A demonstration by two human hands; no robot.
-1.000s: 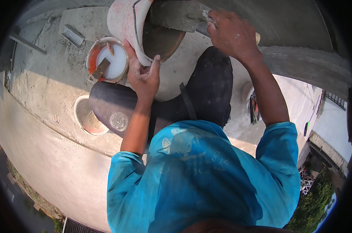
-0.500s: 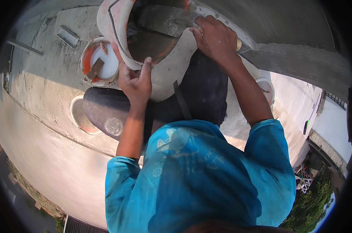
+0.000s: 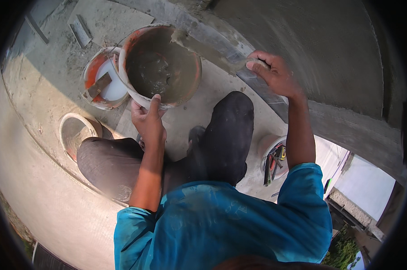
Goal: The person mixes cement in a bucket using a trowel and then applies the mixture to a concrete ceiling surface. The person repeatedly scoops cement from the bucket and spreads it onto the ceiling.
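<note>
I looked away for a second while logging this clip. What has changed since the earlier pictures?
The left hand has tipped the mortar bucket more upright, so its wet grey inside faces the camera. The right hand has brought the trowel down, its blade now reaching over the bucket's rim. Both grips stayed; the smaller bucket of white liquid and the tool tub did not move.

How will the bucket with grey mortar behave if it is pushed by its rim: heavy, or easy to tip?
The bucket probably feels heavy for its size, since wet grey mortar lies in it. It is already tilted, with the left hand gripping its near rim, so it could tip further if released. The smeared rim may be slippery.
</note>
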